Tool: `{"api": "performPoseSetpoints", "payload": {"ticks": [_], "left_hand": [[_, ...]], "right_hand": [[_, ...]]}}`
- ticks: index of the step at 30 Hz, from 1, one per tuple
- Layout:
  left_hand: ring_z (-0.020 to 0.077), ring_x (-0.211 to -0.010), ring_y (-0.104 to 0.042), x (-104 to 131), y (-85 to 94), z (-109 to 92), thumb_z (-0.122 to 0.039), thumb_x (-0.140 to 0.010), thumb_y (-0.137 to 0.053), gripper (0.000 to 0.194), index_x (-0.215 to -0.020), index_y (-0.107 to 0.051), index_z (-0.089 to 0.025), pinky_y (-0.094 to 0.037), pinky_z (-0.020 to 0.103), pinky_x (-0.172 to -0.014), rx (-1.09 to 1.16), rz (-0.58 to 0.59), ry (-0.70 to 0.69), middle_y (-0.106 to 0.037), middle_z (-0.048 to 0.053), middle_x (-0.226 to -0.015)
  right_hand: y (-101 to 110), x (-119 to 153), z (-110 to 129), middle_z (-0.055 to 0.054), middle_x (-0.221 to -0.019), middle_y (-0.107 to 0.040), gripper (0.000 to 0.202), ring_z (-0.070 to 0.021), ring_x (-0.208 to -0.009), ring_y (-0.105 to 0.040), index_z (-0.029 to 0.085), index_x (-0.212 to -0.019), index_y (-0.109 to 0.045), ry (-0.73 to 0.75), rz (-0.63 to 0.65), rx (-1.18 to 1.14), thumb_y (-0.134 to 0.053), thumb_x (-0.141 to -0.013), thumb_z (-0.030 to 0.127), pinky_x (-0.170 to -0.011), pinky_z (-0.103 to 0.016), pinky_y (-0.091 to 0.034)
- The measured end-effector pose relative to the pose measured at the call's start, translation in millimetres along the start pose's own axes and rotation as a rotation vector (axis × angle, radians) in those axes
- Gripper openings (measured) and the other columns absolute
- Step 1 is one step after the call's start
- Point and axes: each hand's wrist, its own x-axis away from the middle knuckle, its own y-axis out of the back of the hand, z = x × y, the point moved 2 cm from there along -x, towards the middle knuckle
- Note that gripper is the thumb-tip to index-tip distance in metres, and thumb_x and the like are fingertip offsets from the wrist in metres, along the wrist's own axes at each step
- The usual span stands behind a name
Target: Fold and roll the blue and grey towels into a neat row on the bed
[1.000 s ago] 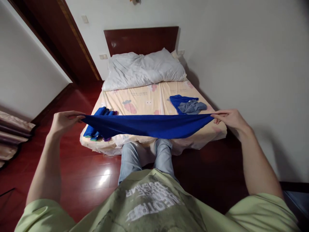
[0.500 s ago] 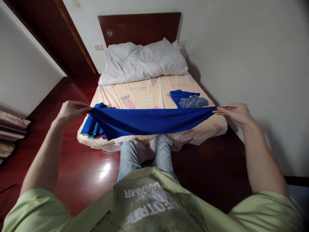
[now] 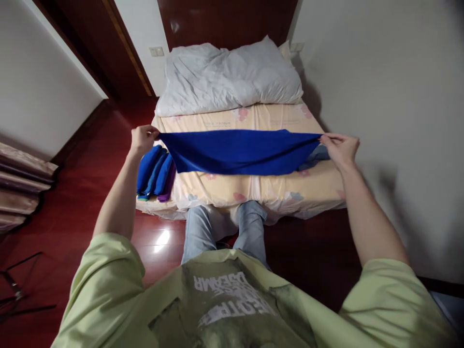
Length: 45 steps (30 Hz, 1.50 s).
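Note:
A blue cloth (image 3: 239,152) is stretched wide between my hands over the bed, its long top edge nearly straight and its lower part hanging in soft folds. My left hand (image 3: 143,139) pinches one upper corner, close above a row of folded or rolled blue cloths (image 3: 154,171). A purple cloth (image 3: 167,186) lies at the right side of that row. The other upper corner is pinched in my right hand (image 3: 340,147). Behind the cloth's right end a grey-blue crumpled cloth (image 3: 319,155) shows in part; the rest of it is hidden.
The bed (image 3: 232,193) has a peach patterned sheet, and a white quilt (image 3: 232,79) is bunched by the dark headboard (image 3: 232,21). A wall (image 3: 380,96) stands close on the right. At lower left are a black tripod-like stand (image 3: 16,290) and a curtain (image 3: 25,188).
Both hands have moved farther out over the bed and closer together, carrying the blue cloth with them. It now covers most of the cloths at right, and the view has tilted down.

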Motion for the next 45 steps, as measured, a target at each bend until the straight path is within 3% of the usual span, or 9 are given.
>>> {"api": "performPoseSetpoints", "payload": {"ticks": [5, 7, 10, 17, 22, 28, 33, 38, 45], "left_hand": [[-0.0041, -0.111, -0.053, 18, 13.7, -10, -0.026, -0.103, -0.039, 0.052, -0.059, -0.045, 0.002, -0.023, 0.038, -0.074, -0.045, -0.205, -0.175, -0.069, -0.001, -0.089], [-0.0003, -0.111, -0.054, 41, 3.1, -7, -0.030, -0.104, -0.038, 0.050, -0.066, -0.054, -0.002, -0.028, 0.035, -0.076, -0.056, -0.218, -0.179, -0.070, 0.003, -0.098], [0.0098, -0.101, -0.061, 87, -31.1, 7, -0.035, -0.102, -0.040, 0.038, -0.085, -0.066, -0.013, -0.043, 0.032, -0.085, -0.054, -0.220, -0.089, -0.070, 0.008, -0.107], [0.0221, -0.101, -0.064, 190, -135.5, 63, -0.024, -0.096, -0.039, 0.026, -0.097, -0.065, -0.019, -0.050, 0.032, -0.094, -0.083, 0.258, 0.063, -0.068, 0.012, -0.103], [0.0260, -0.098, -0.067, 217, -157.0, 83, -0.021, -0.087, -0.048, 0.024, -0.089, -0.072, -0.020, -0.052, 0.034, -0.088, -0.172, 0.550, 0.104, -0.072, 0.013, -0.098], [0.0260, -0.093, -0.072, 189, -161.7, 96, -0.033, -0.084, -0.050, 0.029, -0.089, -0.078, -0.025, -0.052, 0.032, -0.086, -0.149, 0.870, 0.095, -0.078, 0.008, -0.094], [0.0279, -0.103, -0.072, 122, -183.4, 111, -0.034, -0.085, -0.044, 0.036, -0.093, -0.077, -0.024, -0.052, 0.033, -0.094, -0.139, 0.657, 0.069, -0.078, 0.010, -0.104], [0.0289, -0.104, -0.071, 56, -219.8, 134, -0.027, -0.079, -0.044, 0.037, -0.095, -0.076, -0.019, -0.053, 0.036, -0.099, -0.167, 0.438, 0.038, -0.077, 0.013, -0.104], [0.0320, -0.113, -0.068, 13, -268.4, 161, -0.023, -0.082, -0.044, 0.046, -0.114, -0.073, -0.009, -0.051, 0.042, -0.104, -0.275, 0.489, 0.067, -0.073, 0.020, -0.115]], "right_hand": [[-5, 2, -17, -0.011, -0.109, -0.074, 0.035, -0.0312, -0.119, -0.058, 0.026, -0.100, -0.065, 0.116, -0.365, -0.040, -0.066, -0.087, 0.058, -0.112, -0.052, -0.044], [-16, 10, -38, -0.014, -0.108, -0.074, 0.033, -0.0317, -0.114, -0.062, 0.021, -0.096, -0.066, 0.117, -0.454, -0.080, -0.070, -0.083, 0.051, -0.107, -0.052, -0.048], [-41, 34, -80, -0.019, -0.109, -0.074, 0.029, -0.0290, -0.105, -0.068, 0.015, -0.092, -0.067, 0.045, -0.478, -0.147, -0.075, -0.075, 0.038, -0.099, -0.048, -0.053], [-109, 116, -176, -0.016, -0.097, -0.076, 0.029, -0.0336, -0.104, -0.070, 0.014, -0.086, -0.072, -0.385, -0.389, -0.120, -0.073, -0.066, 0.035, -0.092, -0.047, -0.058], [-114, 144, -230, -0.011, -0.083, -0.077, 0.018, -0.0348, -0.091, -0.072, 0.019, -0.075, -0.074, -0.548, -0.344, -0.065, -0.070, -0.061, 0.030, -0.078, -0.045, -0.060], [-95, 116, -255, -0.010, -0.083, -0.077, 0.024, -0.0326, -0.089, -0.072, 0.018, -0.077, -0.074, -0.576, -0.345, 0.010, -0.064, -0.057, 0.028, -0.081, -0.044, -0.060], [-98, 52, -240, -0.011, -0.102, -0.078, 0.028, -0.0304, -0.104, -0.071, 0.017, -0.088, -0.077, -0.483, -0.238, 0.142, -0.062, -0.066, 0.025, -0.101, -0.043, -0.053], [-129, -12, -234, -0.014, -0.117, -0.075, 0.034, -0.0274, -0.111, -0.069, 0.013, -0.105, -0.075, -0.339, -0.108, 0.179, -0.057, -0.078, 0.025, -0.105, -0.042, -0.051], [-172, -69, -263, -0.016, -0.112, -0.076, 0.029, -0.0265, -0.108, -0.072, 0.011, -0.106, -0.074, -0.400, -0.037, 0.292, -0.064, -0.080, 0.021, -0.104, -0.041, -0.052]]}}
